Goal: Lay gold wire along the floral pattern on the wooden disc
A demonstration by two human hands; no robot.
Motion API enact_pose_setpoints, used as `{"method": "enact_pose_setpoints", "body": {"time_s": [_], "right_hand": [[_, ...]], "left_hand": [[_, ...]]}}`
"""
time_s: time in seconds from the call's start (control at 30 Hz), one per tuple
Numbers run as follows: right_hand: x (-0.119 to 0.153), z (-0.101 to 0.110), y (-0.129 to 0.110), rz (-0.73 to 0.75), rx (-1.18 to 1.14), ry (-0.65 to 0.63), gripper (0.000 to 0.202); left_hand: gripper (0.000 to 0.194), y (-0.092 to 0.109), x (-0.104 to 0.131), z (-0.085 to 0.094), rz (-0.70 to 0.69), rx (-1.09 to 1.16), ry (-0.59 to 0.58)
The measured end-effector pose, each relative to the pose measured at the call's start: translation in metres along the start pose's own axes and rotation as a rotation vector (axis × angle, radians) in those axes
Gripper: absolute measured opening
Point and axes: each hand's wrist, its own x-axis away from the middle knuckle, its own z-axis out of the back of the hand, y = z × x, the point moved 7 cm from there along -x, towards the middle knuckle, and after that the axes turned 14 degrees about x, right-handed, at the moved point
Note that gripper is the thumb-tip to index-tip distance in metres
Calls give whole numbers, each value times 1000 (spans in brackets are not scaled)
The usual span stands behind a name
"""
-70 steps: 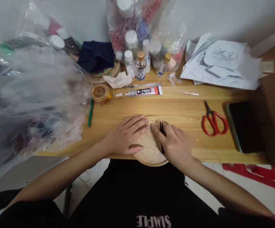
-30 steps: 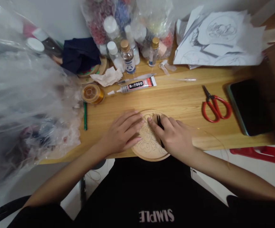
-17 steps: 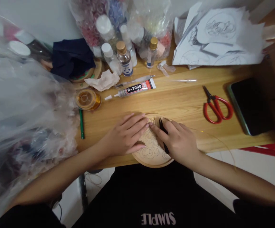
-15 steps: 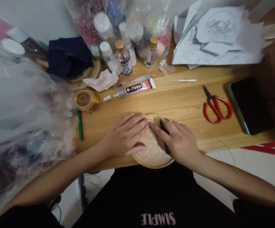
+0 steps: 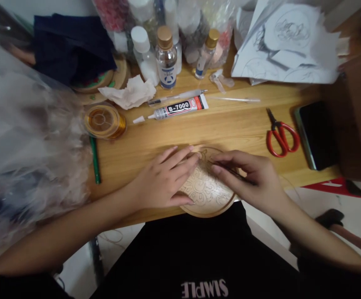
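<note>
Compared with the earlier frames, the right hand (image 5: pixel 249 176) has turned and opened away from the left fingertips. Before, its fingertip pressed on the round pale wooden disc with dark curling line patterns (image 5: pixel 209 193), the slim black metal tweezers (image 5: pixel 236 172) tucked in the hand; now the tweezers are pinched between thumb and fingers, their tips angled toward the disc's upper part. The left hand (image 5: pixel 166 178) remains on the disc's left side.

Bold lettering on the silver, black and red glue tube (image 5: pixel 180 108), beyond the disc, reads "B-7000". The black cloth shirt (image 5: pixel 195 253), on the near side of the disc, shows "SIMPLE" upside down. The clear bottle with a tan cap (image 5: pixel 167 68), farther beyond the disc, has a blue-and-white label whose small writing cannot be read.

The left hand is palm down, fingers extended and slightly apart, thumb spread away along the disc's lower left. The right hand is curled, closed only at the pinch.

The disc lies at the near edge of the wooden table (image 5: pixel 230 133), partly over it. Right of it lie red-handled scissors with dark blades (image 5: pixel 281 139) and a dark-screened smartphone (image 5: pixel 319 135).
</note>
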Motion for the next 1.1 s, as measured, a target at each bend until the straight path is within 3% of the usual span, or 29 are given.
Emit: {"method": "enact_pose_setpoints", "body": {"time_s": [0.1,0.23,0.37,0.53,0.8,1.1], "right_hand": [[1,-8,-3,55,54,-46,13],[2,-8,-3,35,69,-15,14],[2,-6,-8,97,119,57,5],[5,-9,-8,142,110,164,18],[16,-16,-2,80,128,302,13],[20,-19,-3,17,137,338,13]], "left_hand": [[76,-1,0,-2,17,9,-14],[77,-1,1,-2,15,0,-4],[77,0,1,-1,11,8,8],[74,-1,1,-2,42,-3,-27],[71,-1,0,-1,54,-2,-27],[69,-1,0,-1,61,-18,-19]]}}
